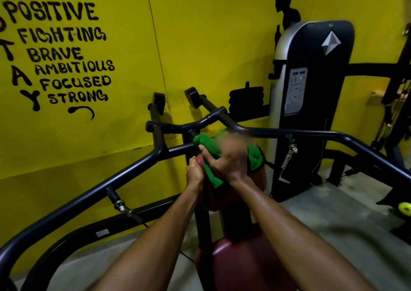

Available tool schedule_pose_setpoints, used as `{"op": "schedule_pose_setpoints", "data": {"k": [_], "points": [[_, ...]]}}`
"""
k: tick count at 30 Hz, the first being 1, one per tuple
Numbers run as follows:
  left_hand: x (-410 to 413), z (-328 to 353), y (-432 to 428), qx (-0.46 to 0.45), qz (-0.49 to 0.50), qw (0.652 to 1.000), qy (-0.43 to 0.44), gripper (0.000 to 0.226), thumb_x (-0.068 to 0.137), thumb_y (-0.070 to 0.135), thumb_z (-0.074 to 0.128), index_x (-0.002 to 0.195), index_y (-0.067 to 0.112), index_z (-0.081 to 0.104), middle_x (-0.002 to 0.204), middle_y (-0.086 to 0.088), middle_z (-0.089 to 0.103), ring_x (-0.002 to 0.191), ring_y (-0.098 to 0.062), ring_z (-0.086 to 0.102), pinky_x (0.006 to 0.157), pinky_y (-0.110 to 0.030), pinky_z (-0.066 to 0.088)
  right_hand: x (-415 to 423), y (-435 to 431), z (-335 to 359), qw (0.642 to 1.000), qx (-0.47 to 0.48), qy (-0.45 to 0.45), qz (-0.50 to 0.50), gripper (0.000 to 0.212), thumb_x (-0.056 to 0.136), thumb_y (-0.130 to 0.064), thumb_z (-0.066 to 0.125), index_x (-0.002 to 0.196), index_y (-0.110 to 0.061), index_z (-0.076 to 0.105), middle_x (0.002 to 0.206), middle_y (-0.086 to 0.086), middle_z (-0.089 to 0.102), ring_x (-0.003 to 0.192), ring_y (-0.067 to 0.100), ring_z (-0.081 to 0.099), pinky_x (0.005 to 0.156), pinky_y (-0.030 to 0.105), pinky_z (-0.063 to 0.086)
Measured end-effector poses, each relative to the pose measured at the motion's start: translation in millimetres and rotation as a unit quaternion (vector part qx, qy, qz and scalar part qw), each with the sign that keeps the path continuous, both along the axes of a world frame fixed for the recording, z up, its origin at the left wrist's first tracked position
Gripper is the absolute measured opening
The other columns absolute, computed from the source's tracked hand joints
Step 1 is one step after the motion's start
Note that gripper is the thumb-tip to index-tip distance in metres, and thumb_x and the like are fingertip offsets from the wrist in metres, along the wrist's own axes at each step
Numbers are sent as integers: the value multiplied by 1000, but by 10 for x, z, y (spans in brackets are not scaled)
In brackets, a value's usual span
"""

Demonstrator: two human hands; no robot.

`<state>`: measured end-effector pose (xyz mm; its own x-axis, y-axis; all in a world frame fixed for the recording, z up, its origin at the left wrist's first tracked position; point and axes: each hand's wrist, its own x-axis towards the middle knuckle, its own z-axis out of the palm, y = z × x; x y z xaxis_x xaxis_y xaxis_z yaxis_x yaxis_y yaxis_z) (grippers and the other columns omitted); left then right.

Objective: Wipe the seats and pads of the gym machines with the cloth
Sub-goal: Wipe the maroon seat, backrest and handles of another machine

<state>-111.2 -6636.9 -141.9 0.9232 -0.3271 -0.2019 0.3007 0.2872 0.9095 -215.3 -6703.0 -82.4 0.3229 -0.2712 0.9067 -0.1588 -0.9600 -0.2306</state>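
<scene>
At the top of the maroon chest pad (pixel 258 179), the green cloth (pixel 206 155) is pressed down by the right hand (pixel 229 161), its grip clamped round it, while the pad's edge is clutched in the grip of the left hand (pixel 195 172), likely to steady it for wiping.

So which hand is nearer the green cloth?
Right. The right hand grips the green cloth against the red pad; the left hand grips the pad's left edge, just beside the cloth.
</scene>
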Motion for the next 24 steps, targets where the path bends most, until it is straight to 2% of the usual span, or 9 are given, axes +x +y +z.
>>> {"op": "schedule_pose_setpoints", "data": {"k": [3, 5, 7, 10, 12, 16, 20, 22, 24], "points": [[-208, 175, 88, 15, 10, 1000, -9, 48, 86, 45, 44, 103, 11, 72, 105, -14, 73, 97, -34, 70, 90, -50, 57, 75, -158, 228, 997, 51, 42, -45, 57, 92, -65, 55, 78, -11, 65, 82, 8, 62, 85, 32, 57, 73, 44, 42], [-272, 221, 126, 34, 7, 999, -14, 40, 96, 41, 36, 98, 16, 68, 98, -8, 72, 86, -25, 67, 81, -38, 56, 143, -113, 301, 990, 107, 63, -73, 59, 93, -67, 53, 84, -11, 69, 88, 7, 66, 90, 31, 58, 79, 44, 43], [-255, 223, 124, 15, 16, 1000, -11, 41, 91, 42, 43, 91, 11, 71, 97, -15, 73, 83, -27, 66, 70, -34, 53, 80, 18, 140, 993, 101, 34, -47, 55, 95, -67, 50, 93, -16, 70, 96, 4, 67, 97, 27, 59, 87, 44, 43], [-294, 262, 112, -30, -3, 1000, 4, 37, 95, 37, 44, 93, 8, 68, 91, -15, 70, 86, -30, 63, 77, -36, 52, -154, 92, -431, 998, 11, 17, 57, 57, 98, -63, 45, 128, -20, 65, 138, 2, 61, 135, 26, 50, 116, 49, 31], [-314, 278, 100, -63, -16, 998, 27, 42, 98, 34, 37, 98, 6, 68, 95, -18, 71, 87, -31, 66, 82, -37, 53, -252, -35, -711, 996, -34, 22, 76, 60, 97, -63, 44, 138, -21, 54, 151, 2, 51, 146, 28, 40, 121, 50, 24], [-235, 172, 67, -34, 11, 999, 28, 50, 78, 47, 47, 99, 10, 73, 101, -21, 73, 87, -33, 68, 81, -43, 56, -244, -248, -612, 1000, -20, -9, -12, 51, 93, -61, 54, 118, -17, 56, 127, 8, 57, 115, 33, 52, 96, 46, 44], [-61, 18, 23, 11, 21, 1000, 15, 60, 67, 58, 47, 94, 12, 75, 98, -13, 75, 98, -37, 69, 90, -56, 56, -65, -131, -2, 989, 93, -51, -100, 47, 95, -58, 59, 92, -12, 62, 91, 7, 61, 88, 31, 54, 76, 46, 48], [-176, 102, 72, 5, 19, 1000, 11, 46, 81, 49, 50, 86, 10, 73, 86, -14, 74, 85, -34, 67, 77, -49, 59, -28, 41, -124, 995, 79, -44, -52, 41, 93, -54, 65, 96, -13, 63, 96, 7, 61, 91, 30, 54, 80, 44, 45], [-323, 198, 164, -12, 8, 1000, 0, 35, 100, 33, 42, 90, 9, 65, 86, -14, 66, 82, -31, 61, 77, -39, 52, -100, 175, -457, 999, -15, -15, 30, 43, 85, -50, 69, 112, -17, 61, 115, 7, 60, 104, 31, 52, 89, 45, 42]]}}
